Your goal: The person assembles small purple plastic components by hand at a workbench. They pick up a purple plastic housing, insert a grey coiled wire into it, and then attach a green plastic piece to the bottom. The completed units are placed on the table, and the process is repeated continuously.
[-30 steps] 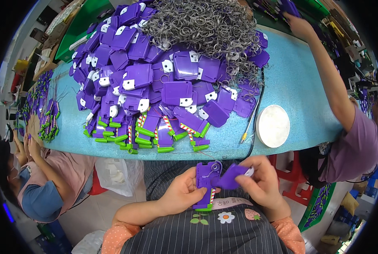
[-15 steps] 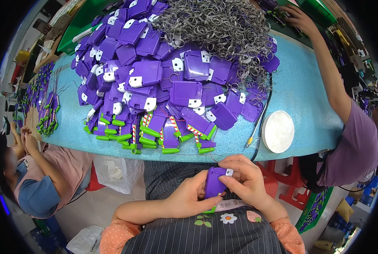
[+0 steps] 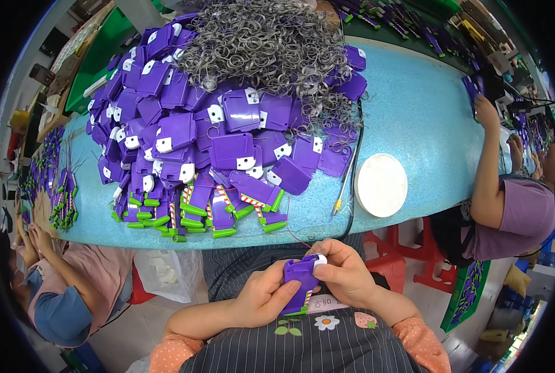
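Close to my apron, my left hand [image 3: 259, 299] grips a small flat purple plastic case [image 3: 301, 275] by its left side. A red-and-white striped strip [image 3: 307, 297] and a bright green end show at its lower part. My right hand [image 3: 347, 273] pinches the white corner [image 3: 320, 261] of the same case between thumb and fingers. A thin reddish wire [image 3: 299, 238] runs from the table edge to the right fingertips; its end is hidden there. Ahead lies a heap of similar purple cases [image 3: 231, 152] with white corners, the nearest ones with green-ended striped parts [image 3: 224, 233].
Grey wire rings [image 3: 271, 50] are tangled on top of the heap. Right of it are a black cable [image 3: 356, 168], a thin tool with a yellow tip [image 3: 338, 206] and a round white lid or dish [image 3: 381, 185]. Co-workers sit left [image 3: 60, 298] and right [image 3: 514, 214] of the blue table [image 3: 430, 118].
The case has tilted, so its striped side now shows. My right fingers have shifted to its upper corner. The view has turned right, and the right co-worker's arm has drawn back to the table's right edge.
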A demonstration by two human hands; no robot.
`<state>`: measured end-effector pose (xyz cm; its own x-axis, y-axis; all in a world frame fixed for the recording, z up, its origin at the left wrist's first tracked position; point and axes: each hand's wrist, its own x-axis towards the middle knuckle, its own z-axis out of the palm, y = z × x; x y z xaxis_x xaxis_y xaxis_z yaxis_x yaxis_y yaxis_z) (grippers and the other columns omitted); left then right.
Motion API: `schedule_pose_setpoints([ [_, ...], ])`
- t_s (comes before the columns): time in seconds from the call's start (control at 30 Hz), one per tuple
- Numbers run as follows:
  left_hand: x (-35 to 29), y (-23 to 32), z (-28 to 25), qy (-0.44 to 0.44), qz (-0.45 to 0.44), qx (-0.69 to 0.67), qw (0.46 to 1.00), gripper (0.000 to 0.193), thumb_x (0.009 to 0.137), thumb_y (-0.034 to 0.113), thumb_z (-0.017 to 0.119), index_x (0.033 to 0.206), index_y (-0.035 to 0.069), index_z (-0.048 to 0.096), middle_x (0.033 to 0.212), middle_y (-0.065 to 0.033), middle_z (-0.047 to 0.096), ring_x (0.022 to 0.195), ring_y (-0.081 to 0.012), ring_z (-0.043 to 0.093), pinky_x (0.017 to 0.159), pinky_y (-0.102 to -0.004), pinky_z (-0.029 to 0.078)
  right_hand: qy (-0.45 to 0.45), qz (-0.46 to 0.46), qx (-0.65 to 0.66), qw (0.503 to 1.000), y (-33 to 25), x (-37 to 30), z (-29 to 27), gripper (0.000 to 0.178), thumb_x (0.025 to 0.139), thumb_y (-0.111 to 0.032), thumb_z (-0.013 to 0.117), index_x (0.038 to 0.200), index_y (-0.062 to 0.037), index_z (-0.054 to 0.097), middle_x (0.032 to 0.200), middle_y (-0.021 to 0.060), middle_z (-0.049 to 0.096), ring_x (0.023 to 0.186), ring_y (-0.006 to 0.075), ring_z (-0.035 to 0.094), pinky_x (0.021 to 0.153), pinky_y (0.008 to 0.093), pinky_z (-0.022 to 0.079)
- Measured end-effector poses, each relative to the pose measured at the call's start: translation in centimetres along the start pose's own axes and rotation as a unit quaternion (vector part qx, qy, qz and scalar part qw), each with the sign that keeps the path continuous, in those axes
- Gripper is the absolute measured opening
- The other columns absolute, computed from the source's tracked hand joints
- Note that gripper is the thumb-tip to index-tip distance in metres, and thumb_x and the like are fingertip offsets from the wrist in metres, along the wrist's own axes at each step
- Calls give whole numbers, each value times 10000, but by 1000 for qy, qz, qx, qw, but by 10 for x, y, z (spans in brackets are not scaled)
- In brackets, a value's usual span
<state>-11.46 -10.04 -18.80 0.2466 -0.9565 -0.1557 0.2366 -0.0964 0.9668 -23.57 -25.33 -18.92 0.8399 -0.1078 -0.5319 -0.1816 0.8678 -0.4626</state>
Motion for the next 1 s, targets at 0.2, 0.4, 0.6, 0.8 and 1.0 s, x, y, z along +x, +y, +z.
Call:
schedule_pose_setpoints([
  [0.2,-6,-12,3,43,3,-34,999,258,937,67,460,1162,-53,424,915,-93,648,841,-102,616,711,-242,496,-18,-117,-198,973,2,3,7,178,816,-30,656,853,-64,485,853,22,481,803,101,466,719,256,390],
  [0.4,9,3,-20,-47,-76,-43,995,271,933,101,503,1176,-13,467,954,-79,633,827,-73,585,716,-235,482,-32,-234,-447,863,-14,9,9,218,786,-125,709,836,-27,521,766,50,519,671,111,486,599,257,390],
  [0.6,23,18,-24,13,55,96,994,226,855,74,596,1048,-35,558,953,-141,610,869,-159,599,755,-281,461,16,-238,-445,863,-21,0,4,306,742,-140,757,960,-8,586,750,33,525,563,63,450,504,222,373],
  [0.8,24,12,-18,154,121,-147,970,265,903,79,556,1126,-53,500,1027,-90,596,927,-119,567,816,-271,462,9,-162,-509,845,-21,-17,9,208,803,-136,705,915,21,628,711,44,582,557,57,505,487,217,397],
  [1.0,17,-16,-6,104,59,-197,973,258,929,58,504,1160,-51,468,1064,-98,593,960,-125,564,838,-267,457,18,-163,-482,861,-11,-14,5,156,826,-115,673,884,21,624,723,58,589,575,79,521,510,230,406],
])
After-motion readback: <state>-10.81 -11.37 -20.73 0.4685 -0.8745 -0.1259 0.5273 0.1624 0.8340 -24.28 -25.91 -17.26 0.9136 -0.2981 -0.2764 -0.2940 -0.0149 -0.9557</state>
